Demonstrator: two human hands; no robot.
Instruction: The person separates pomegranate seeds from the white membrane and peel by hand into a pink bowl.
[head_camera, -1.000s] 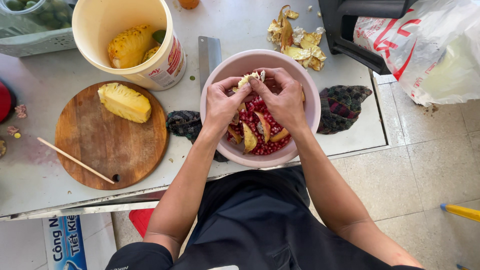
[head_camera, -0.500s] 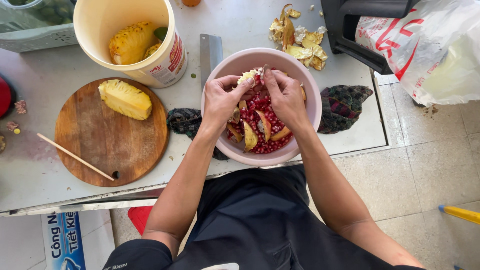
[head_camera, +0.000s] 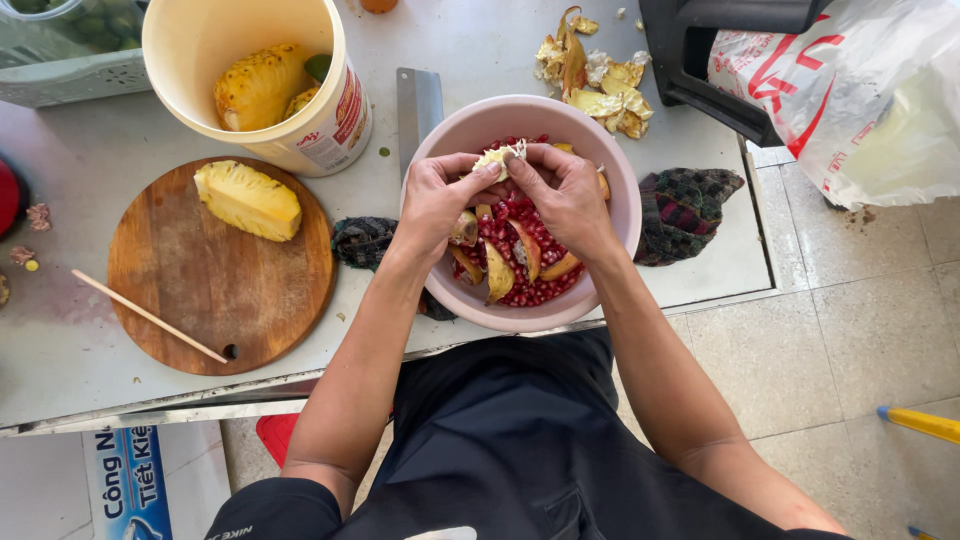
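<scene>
At the far left you have one round wooden cutting board (head_camera: 215, 270), and on it lie one peeled pineapple piece (head_camera: 247, 200) and one thin wooden stick (head_camera: 148, 316). Behind the board stands one cream plastic bucket (head_camera: 190, 45) with a red and white label on its side; inside it you can see two peeled pineapple pieces and something green. One cleaver blade (head_camera: 418, 105) lies flat between the bucket and the bowl.

Your left hand (head_camera: 435, 200) and your right hand (head_camera: 570, 195) are both over the one pink bowl (head_camera: 620, 190), which stands at the front edge of the table. The fingertips of both hands are closed on one pale pomegranate piece (head_camera: 500, 157), held above the far side of the bowl; its long axis runs about left to right. In the bowl are many red seeds and several yellow rind pieces.

Behind the bowl lies one heap of dry peel scraps (head_camera: 595, 70). One dark checked cloth (head_camera: 685, 210) lies right of the bowl. At the far right hangs one white plastic bag (head_camera: 860, 90) with red print.
</scene>
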